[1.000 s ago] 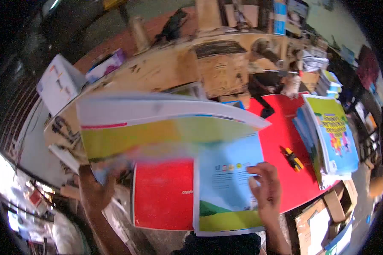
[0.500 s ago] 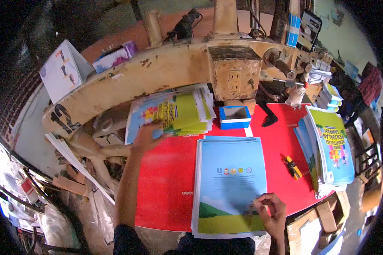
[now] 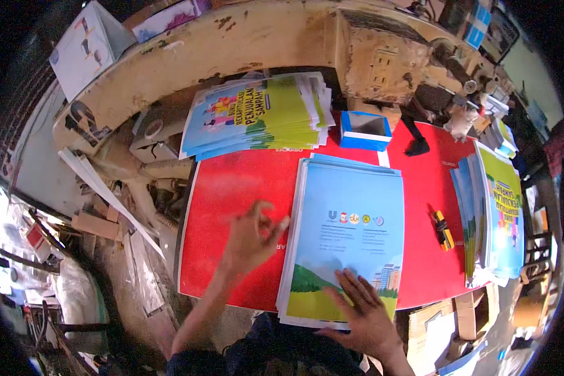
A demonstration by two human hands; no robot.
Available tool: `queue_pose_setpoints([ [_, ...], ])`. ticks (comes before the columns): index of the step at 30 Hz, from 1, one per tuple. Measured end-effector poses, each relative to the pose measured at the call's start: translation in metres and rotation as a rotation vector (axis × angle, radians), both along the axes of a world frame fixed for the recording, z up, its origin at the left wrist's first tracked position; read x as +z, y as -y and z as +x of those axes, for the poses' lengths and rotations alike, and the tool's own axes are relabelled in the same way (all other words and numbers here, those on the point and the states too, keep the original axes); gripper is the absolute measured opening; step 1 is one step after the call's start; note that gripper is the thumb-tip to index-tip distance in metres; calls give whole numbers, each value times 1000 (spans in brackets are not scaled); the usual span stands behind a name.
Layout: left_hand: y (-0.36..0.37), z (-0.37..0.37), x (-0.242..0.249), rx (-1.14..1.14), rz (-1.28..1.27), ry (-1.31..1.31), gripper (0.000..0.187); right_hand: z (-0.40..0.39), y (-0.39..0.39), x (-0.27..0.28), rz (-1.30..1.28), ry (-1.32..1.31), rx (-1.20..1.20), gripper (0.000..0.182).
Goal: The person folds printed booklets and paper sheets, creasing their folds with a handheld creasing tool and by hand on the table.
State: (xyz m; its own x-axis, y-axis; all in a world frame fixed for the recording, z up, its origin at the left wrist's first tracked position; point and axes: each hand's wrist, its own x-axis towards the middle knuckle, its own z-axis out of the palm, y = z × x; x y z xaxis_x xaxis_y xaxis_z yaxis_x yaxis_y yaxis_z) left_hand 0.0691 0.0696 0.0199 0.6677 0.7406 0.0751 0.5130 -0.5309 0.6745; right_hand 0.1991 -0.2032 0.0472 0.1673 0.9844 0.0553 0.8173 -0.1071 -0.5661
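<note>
A stack of printed sheets [image 3: 351,194], blue above and green below, lies at the centre of the red board [image 3: 232,194]. Flat on its lower right part rests my right hand [image 3: 363,313], fingers spread. My left hand [image 3: 254,238] hovers over the red board just left of this stack; its fingers are curved and apart, with nothing seen between them. Beyond it, a fanned pile of booklet covers [image 3: 250,116] lies at the upper left. An open blue box [image 3: 365,131] sits behind the central stack.
A yellow and black cutter [image 3: 443,230] lies right of the central stack. More booklet covers [image 3: 501,213] are piled at the right edge. A worn beige machine [image 3: 269,44] spans the back, with a white box [image 3: 89,50] on its left. Cardboard [image 3: 429,319] stands at lower right.
My left hand has moved from the upper left pile down toward the central stack. My right hand, earlier with fingers bent at the stack's right edge, now lies flat on it. The view has shifted.
</note>
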Motion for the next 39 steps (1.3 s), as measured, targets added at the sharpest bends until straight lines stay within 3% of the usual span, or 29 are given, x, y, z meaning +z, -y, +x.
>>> queue_pose_setpoints([
  [2,26,-8,-8,9,-113,-58,41,-8,-5,-7,-126,158,129,80],
  [3,38,-12,-13,0,-191,57,41,-11,0,-24,-117,256,166,82],
  [4,42,-12,-15,-12,-266,178,42,-7,-2,-25,-107,267,173,82],
  [6,46,-20,-6,-3,-312,142,40,-11,5,-19,-107,243,225,75],
  [10,54,-32,12,-48,-357,90,39,9,-8,-7,37,-153,172,52],
  [11,56,-36,1,15,-477,179,35,11,-14,-2,100,-264,112,38],
  [12,60,-39,5,12,-502,164,35,16,-16,-2,75,-143,162,31],
  [14,66,-39,25,298,-623,254,33,13,-16,1,77,-285,27,24],
  [16,82,-48,33,311,-736,347,38,16,-19,1,107,-402,-116,18],
  [18,89,-48,38,206,-1343,225,46,19,-20,-5,4,-574,-116,20],
  [19,94,-49,34,206,-1356,216,46,18,-21,-11,23,-545,-109,24],
  [23,114,-55,-3,-133,-821,263,56,20,-23,-20,141,-540,-74,24],
  [25,121,-58,-9,-210,-693,272,59,27,-20,-28,99,-607,-60,26],
  [28,120,-59,-9,-148,-965,309,61,31,-21,-33,57,-695,-35,33],
  [37,119,-61,-7,-150,-992,244,66,31,-22,-39,70,-641,-29,35],
  [39,117,-57,4,-49,-1129,247,65,29,-22,-34,50,-658,-61,33],
])
